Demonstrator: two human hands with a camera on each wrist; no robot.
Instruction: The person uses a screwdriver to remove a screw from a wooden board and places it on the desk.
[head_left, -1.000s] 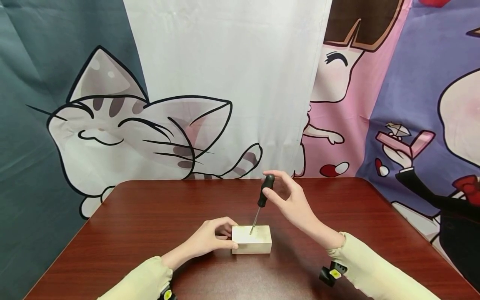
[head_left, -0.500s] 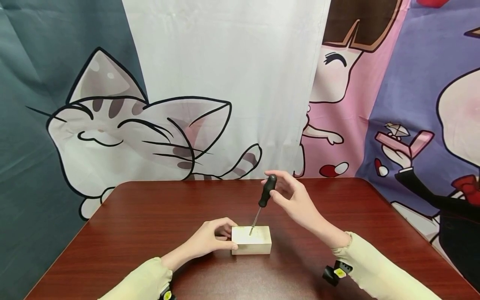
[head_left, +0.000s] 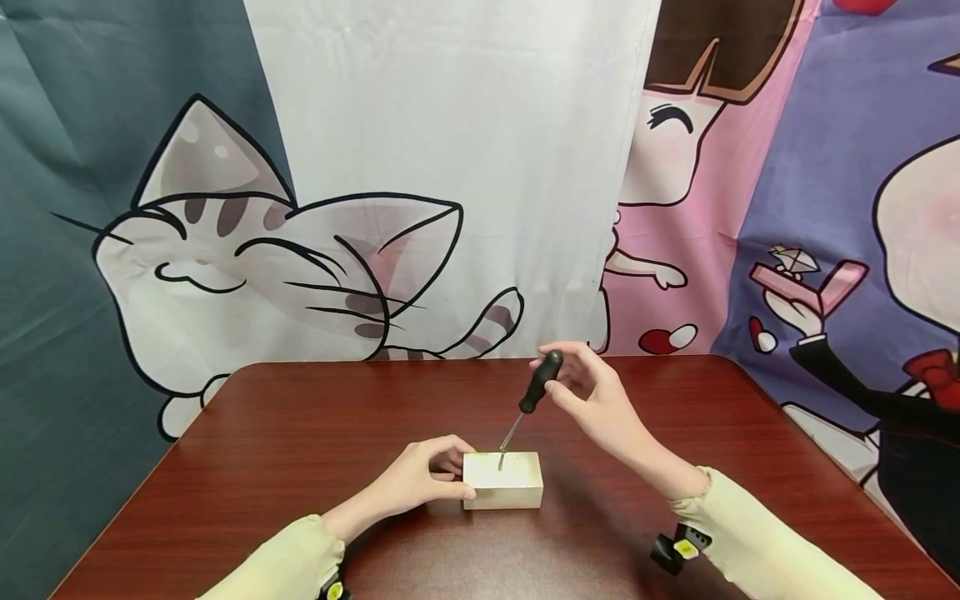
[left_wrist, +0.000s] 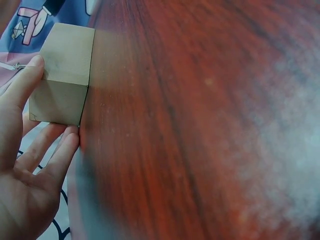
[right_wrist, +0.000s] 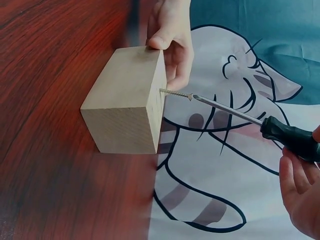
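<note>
A pale wooden block point(head_left: 502, 492) lies on the table, its left end gripped by my left hand point(head_left: 412, 475) between thumb and fingers. From the block's top stands a thin screw point(right_wrist: 175, 93), partly sunk in the wood. My right hand point(head_left: 596, 400) holds the black handle of a screwdriver point(head_left: 540, 383) above the block. The screwdriver's metal shaft point(right_wrist: 227, 108) leans right, and its tip is at the screw head. In the left wrist view, the thumb point(left_wrist: 25, 82) presses one face of the block, with the other fingers by its end.
The reddish-brown wooden table point(head_left: 337, 408) spreads around the block. Behind it hangs a cloth backdrop point(head_left: 465, 125) printed with a cartoon cat and figures. A small black wrist camera point(head_left: 675, 547) sits below the right sleeve.
My right hand and the screwdriver handle have shifted right, so the shaft leans further over and makes an angle with the screw. The left hand and block stay in place.
</note>
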